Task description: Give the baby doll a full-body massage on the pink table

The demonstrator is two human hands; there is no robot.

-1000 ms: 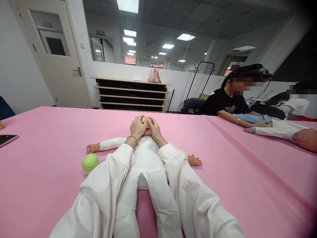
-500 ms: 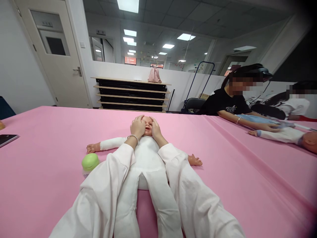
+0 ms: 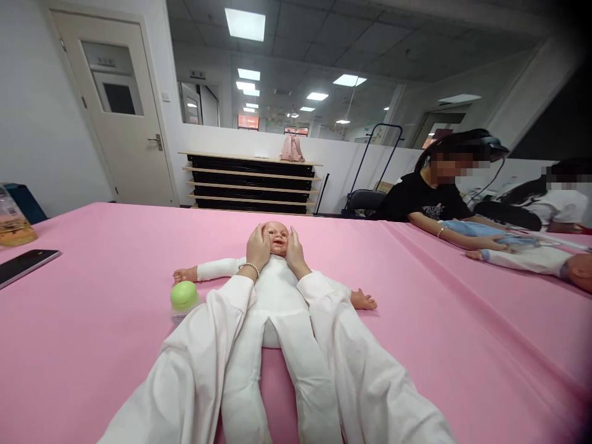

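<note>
A baby doll [image 3: 283, 290] with a white cloth body lies on its back in front of me, arms spread and head away from me. My left hand [image 3: 259, 247] rests along the left side of its face, fingers stretched out and lying flat. Against the other cheek lies my right hand [image 3: 295, 250], also flat with straight fingers. Eyes, nose and mouth of the doll show between my palms. Next to my left sleeve stands a small jar with a green lid [image 3: 184, 296], partly hidden by the sleeve.
The pink-covered table [image 3: 115, 265] carries a phone [image 3: 28, 266] and a bottle [image 3: 13, 222] at the left. At the right a person in black [image 3: 425, 197] handles another doll [image 3: 531, 259]. Behind are a shelf unit [image 3: 252, 179] and a folded cart [image 3: 370, 160].
My hands have slid down from the doll's forehead and temples to its cheeks, uncovering more of its face. The view has shifted a little left and up.
</note>
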